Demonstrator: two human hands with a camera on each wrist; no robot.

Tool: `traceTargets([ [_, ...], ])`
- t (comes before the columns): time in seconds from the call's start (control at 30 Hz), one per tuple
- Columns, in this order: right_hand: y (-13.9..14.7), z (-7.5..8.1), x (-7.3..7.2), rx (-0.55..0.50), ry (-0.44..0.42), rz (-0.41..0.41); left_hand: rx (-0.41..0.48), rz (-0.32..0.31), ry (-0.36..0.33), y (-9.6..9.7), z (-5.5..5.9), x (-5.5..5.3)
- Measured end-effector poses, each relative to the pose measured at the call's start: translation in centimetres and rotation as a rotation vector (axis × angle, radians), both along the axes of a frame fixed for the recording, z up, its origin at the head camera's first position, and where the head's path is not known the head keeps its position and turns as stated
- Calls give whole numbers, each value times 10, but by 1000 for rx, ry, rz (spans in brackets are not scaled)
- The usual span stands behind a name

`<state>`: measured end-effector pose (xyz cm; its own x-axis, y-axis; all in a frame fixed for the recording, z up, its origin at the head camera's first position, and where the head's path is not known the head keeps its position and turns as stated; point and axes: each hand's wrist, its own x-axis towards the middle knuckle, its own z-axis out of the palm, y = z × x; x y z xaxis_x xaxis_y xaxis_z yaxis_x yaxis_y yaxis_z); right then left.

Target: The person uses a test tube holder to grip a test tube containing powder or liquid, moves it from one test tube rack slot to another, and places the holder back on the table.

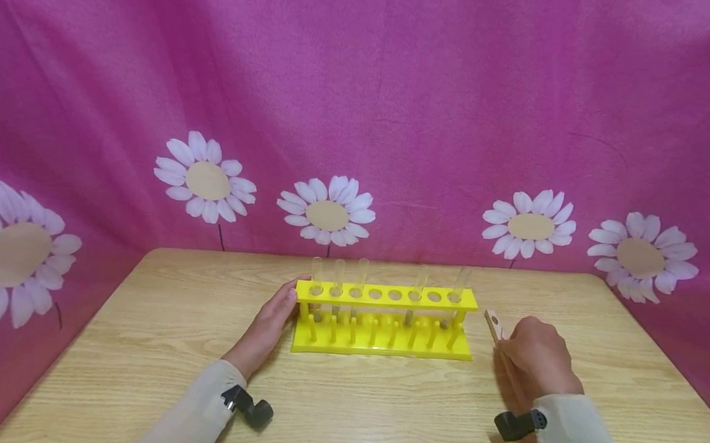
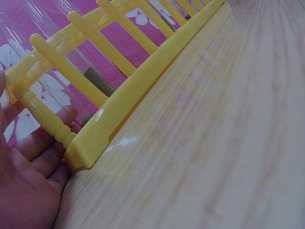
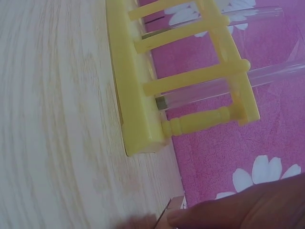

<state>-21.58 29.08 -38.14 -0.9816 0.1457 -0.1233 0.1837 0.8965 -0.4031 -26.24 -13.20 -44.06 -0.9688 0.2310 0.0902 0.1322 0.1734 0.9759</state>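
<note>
A yellow test tube rack (image 1: 382,352) stands upright on the table with several clear test tubes (image 1: 361,274) in its holes. Dark material shows at the bottoms of some tubes. My left hand (image 1: 268,326) holds the rack's left end. In the left wrist view, the fingers (image 2: 40,145) reach behind the end post, and the thumb is mostly out of frame. Right of the rack, my right hand (image 1: 539,351) grips a wooden test tube holder (image 1: 492,323) low over the table. Only the tip of this holder (image 3: 175,204) shows beside the thumb in the right wrist view.
The wood-grain table (image 1: 341,401) extends around the rack on all sides. Behind it hangs a magenta cloth (image 1: 401,114) printed with white daisies. Each sleeved wrist carries a small black camera, the left camera (image 1: 249,408) and the right camera (image 1: 517,425).
</note>
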Motion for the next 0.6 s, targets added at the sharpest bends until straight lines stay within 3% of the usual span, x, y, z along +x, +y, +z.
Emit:
traceTargets([
  [0.33, 7, 1, 4, 9, 18, 5, 27, -12, 8, 8, 2, -2],
  [0.6, 9, 4, 3, 26, -28, -15, 42, -18, 24, 12, 3, -5],
])
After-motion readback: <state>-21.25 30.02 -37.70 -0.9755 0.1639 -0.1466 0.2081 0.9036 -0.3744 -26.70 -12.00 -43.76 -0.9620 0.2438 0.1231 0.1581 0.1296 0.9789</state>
